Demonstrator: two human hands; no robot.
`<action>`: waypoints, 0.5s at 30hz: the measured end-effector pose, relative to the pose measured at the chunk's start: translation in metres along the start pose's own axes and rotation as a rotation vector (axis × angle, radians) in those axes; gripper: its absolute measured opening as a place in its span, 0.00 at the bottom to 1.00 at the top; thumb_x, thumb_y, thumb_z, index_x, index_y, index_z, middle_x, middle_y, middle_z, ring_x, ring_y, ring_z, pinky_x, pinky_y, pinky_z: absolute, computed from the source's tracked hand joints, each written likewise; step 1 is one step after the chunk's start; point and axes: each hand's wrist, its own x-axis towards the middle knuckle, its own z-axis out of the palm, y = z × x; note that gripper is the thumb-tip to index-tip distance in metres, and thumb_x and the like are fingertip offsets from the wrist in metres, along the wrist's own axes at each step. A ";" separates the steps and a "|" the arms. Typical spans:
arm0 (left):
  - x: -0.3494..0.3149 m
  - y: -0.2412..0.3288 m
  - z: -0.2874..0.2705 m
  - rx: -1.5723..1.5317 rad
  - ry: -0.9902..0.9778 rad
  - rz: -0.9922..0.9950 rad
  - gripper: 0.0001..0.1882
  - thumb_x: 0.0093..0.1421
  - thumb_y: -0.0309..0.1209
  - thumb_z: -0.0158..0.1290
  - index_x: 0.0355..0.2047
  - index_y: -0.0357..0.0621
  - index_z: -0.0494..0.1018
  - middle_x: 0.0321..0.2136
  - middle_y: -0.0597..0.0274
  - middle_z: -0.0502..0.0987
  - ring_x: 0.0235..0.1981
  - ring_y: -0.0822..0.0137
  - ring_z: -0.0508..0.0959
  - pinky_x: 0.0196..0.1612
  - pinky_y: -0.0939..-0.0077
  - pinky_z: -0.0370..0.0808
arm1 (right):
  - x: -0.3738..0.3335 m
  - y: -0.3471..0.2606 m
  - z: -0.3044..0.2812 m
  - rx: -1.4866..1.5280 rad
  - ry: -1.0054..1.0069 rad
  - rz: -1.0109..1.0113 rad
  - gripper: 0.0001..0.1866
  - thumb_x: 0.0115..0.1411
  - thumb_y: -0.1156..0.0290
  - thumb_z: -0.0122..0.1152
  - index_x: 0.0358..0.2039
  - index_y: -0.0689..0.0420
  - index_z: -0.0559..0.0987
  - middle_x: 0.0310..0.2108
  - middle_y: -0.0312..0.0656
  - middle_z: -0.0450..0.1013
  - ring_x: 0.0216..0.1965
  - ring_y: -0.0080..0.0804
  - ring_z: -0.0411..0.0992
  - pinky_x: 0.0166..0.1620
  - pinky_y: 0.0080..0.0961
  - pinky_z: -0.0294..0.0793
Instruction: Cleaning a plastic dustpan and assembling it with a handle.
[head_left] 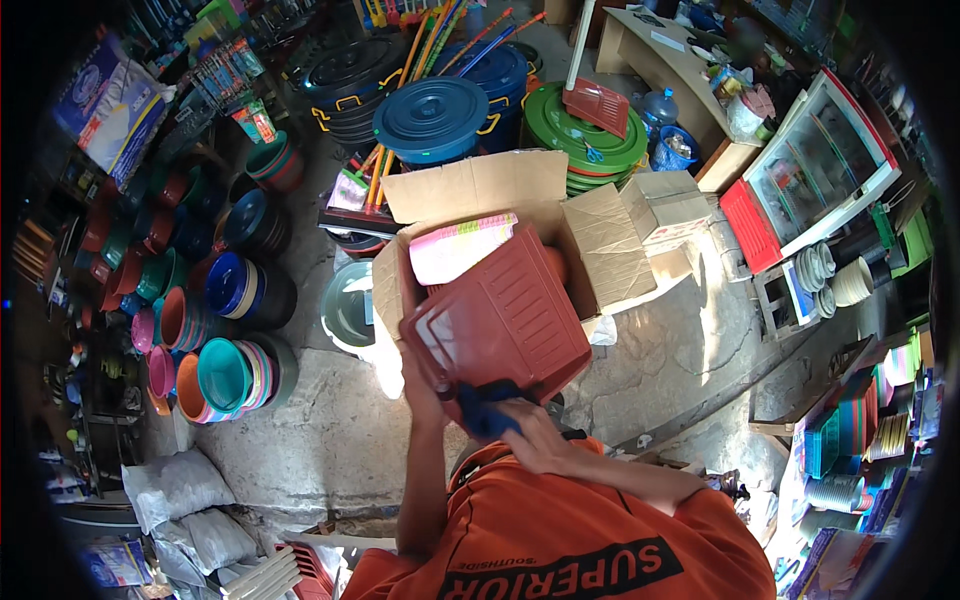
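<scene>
A large dark red plastic dustpan (pixel 495 315) with a ridged face is tilted in front of my body. My left hand (pixel 422 388) grips its left edge near the lower corner. In my right hand (pixel 535 437) a dark blue cloth (pixel 485 410) is bunched up, pressed to the dustpan's lower part. The cloth hides some of the right fingers. Just beyond stands an open cardboard box (pixel 475 182) with its flaps spread. Inside the box lie a pink, white and green packet (pixel 462 248) and more reddish plastic, partly covered by the dustpan.
Stacked basins (pixel 225 375) and pots crowd the left. Large lidded bins, one with a blue lid (pixel 430 112) and one with a green lid (pixel 575 125), stand behind the box. Another red dustpan (pixel 598 105) rests on the green lid. White sacks (pixel 175 488) lie at lower left.
</scene>
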 end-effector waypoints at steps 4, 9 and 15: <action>0.007 -0.042 0.018 0.023 0.209 0.181 0.36 0.67 0.62 0.39 0.60 0.46 0.65 0.48 0.62 0.75 0.41 0.67 0.78 0.46 0.72 0.77 | 0.025 -0.022 0.011 0.490 0.129 0.527 0.32 0.55 0.64 0.57 0.61 0.57 0.69 0.59 0.54 0.68 0.56 0.48 0.69 0.60 0.40 0.66; 0.011 -0.055 -0.003 -0.299 0.029 -0.018 0.39 0.71 0.59 0.31 0.67 0.38 0.55 0.63 0.50 0.62 0.61 0.58 0.67 0.65 0.65 0.63 | 0.035 -0.032 0.001 -0.286 0.095 0.033 0.43 0.54 0.64 0.62 0.71 0.49 0.57 0.68 0.56 0.55 0.61 0.48 0.65 0.59 0.41 0.66; -0.001 -0.006 -0.001 0.066 0.139 -0.141 0.41 0.67 0.66 0.27 0.64 0.45 0.60 0.50 0.57 0.76 0.35 0.69 0.78 0.32 0.81 0.74 | 0.016 -0.020 -0.019 -0.379 -0.169 -0.006 0.45 0.49 0.60 0.69 0.68 0.49 0.62 0.59 0.55 0.66 0.54 0.47 0.70 0.57 0.42 0.67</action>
